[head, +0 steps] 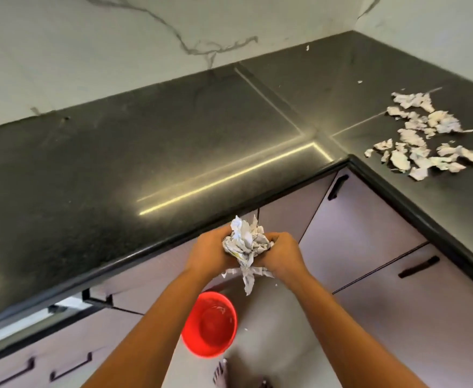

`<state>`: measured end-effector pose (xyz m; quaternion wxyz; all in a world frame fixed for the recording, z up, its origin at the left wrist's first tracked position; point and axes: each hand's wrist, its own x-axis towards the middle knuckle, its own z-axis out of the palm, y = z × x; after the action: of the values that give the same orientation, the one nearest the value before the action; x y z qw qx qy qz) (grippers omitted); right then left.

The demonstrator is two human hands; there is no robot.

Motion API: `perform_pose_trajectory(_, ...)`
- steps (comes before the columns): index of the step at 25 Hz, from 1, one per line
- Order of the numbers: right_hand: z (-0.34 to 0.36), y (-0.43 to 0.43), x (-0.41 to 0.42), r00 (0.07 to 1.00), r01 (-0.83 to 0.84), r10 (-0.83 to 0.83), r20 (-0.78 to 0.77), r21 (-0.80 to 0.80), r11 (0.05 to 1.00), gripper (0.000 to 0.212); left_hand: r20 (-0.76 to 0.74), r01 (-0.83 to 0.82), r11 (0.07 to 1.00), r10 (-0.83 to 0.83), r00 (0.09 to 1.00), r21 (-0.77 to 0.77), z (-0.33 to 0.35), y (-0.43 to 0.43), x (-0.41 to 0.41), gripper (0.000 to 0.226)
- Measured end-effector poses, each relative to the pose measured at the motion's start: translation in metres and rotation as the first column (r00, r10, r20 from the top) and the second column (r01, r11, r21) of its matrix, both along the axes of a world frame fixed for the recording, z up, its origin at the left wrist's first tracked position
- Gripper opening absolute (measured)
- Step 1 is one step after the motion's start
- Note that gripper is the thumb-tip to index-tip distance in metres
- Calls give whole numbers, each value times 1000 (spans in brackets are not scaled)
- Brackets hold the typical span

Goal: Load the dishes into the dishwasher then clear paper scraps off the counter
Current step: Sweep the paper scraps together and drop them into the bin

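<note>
A paper wad (245, 243) is clutched in left grip (208, 254) and right grip (283, 254) — scraps (414, 137) are left on the table (145, 149) at right.

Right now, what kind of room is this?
Probably a home kitchen: a polished black stone L-shaped counter, pale mauve cabinet doors with black bar handles, and a white marble-veined wall.

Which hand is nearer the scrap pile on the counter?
Right. The right hand grips the paper wad on the side toward the scrap pile; the left hand grips its far side.
</note>
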<state>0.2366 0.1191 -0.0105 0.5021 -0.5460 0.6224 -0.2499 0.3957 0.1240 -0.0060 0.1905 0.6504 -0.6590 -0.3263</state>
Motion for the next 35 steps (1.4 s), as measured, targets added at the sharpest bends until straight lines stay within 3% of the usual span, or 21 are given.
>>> perform_pose_trajectory(3, -47, 13, 20, 1000, -19, 18, 6, 93, 996, 33, -4, 0, 995, 0, 1000, 95, -41, 17, 19, 43)
perform_pose_trajectory(6, -100, 24, 41, 999, -52, 53, -5, 126, 991, 15, -10, -65, 969, 70, 998, 237, -84, 29, 37, 41)
perform_pose_trajectory(8, -126, 32, 50, 996, -79, 83, -14, 169, 982, 20, -33, -111, 941, 128, 991, 319, -113, 37, 50, 43)
perform_pose_trajectory(14, -229, 44, 85, 987, -150, 159, -20, 243, 958, 16, 29, -146, 900, 147, 989, 411, -225, 57, 82, 61)
perform_pose_trajectory(23, -384, 42, 131, 981, -120, 162, -108, 319, 940, 13, 42, -230, 817, 246, 968, 529, -376, 63, 114, 45)
perform_pose_trajectory(29, -441, 43, 148, 958, -158, 227, -174, 341, 927, 29, -15, -220, 800, 276, 961, 558, -413, 65, 125, 45)
perform_pose_trajectory(33, -437, 44, 151, 960, -121, 201, -196, 358, 926, 29, -43, -225, 768, 312, 949, 599, -410, 67, 127, 56)
perform_pose_trajectory(35, -430, 45, 149, 959, -129, 216, -186, 393, 910, 42, -57, -241, 756, 345, 937, 609, -402, 68, 126, 64)
